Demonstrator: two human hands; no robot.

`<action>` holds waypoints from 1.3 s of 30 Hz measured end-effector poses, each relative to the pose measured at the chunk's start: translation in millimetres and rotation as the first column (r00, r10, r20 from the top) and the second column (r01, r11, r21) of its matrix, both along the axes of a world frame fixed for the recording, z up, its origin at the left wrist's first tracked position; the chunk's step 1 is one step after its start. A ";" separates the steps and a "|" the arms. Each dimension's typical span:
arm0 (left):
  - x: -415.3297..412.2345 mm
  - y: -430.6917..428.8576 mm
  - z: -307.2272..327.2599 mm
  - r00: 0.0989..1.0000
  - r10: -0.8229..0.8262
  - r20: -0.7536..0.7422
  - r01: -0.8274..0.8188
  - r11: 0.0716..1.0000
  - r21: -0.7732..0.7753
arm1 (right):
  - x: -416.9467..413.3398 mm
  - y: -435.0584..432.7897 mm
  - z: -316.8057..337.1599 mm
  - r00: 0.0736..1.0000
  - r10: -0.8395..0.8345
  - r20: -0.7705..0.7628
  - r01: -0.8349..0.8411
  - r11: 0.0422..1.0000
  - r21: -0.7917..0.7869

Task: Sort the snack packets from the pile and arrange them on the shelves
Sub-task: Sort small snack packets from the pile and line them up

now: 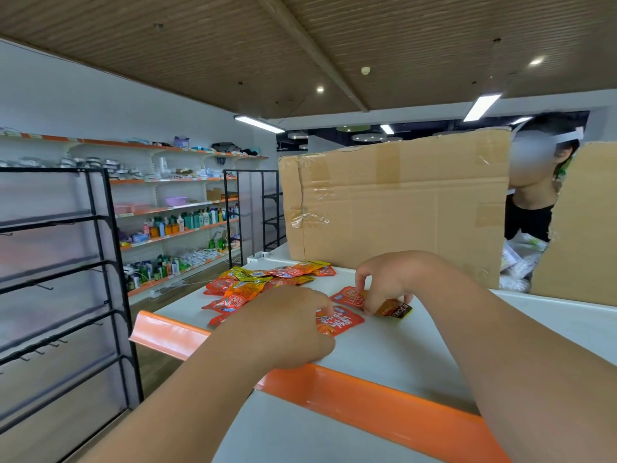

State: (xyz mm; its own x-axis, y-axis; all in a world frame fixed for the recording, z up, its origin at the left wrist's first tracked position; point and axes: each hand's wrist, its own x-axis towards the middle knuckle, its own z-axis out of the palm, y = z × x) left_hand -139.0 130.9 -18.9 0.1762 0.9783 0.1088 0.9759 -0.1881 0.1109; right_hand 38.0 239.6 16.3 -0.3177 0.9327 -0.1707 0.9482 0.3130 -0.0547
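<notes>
A pile of red, orange and yellow snack packets (263, 282) lies on the white shelf top (400, 345), towards its left back. My left hand (287, 325) is curled, and its fingertips pinch the near edge of a red packet (342, 322) lying flat. My right hand (387, 279) reaches down from the right. Its fingers pinch an orange packet with a dark end (395, 309), which lies partly over another red packet (349, 297).
A large taped cardboard box (400, 202) stands right behind the packets, with a second box (581, 228) to its right and a person (534, 195) between them. An orange price strip (367, 385) edges the shelf. Black racks (66, 279) and stocked shelves (180, 225) stand left.
</notes>
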 end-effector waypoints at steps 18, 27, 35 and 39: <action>13.3 7.5 -11.2 0.971 0.036 0.236 -0.052 0.997 0.060 | -1.6 -7.0 3.8 0.999 0.023 -0.032 -0.022 0.999 0.032; 19.9 11.5 -23.8 0.898 0.052 0.437 -0.138 0.976 0.167 | 1.2 -4.1 8.8 0.993 -0.006 -0.114 0.024 0.988 0.154; 45.5 4.8 -11.4 0.880 0.042 0.473 -0.189 0.945 0.268 | 35.8 -28.3 26.4 0.947 -0.009 -0.320 0.087 0.970 0.228; 81.0 -8.6 -7.0 0.882 -0.011 0.471 -0.155 0.937 0.312 | 88.8 -54.7 27.3 0.914 -0.028 -0.404 0.145 0.954 0.262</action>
State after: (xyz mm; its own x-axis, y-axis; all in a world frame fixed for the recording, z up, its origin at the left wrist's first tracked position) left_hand -57.9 122.2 -25.8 -0.0443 0.8773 0.4778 0.8405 -0.2257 0.4925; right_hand 126.9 184.9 43.6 -0.2195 0.9497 0.2235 0.8916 0.2882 -0.3491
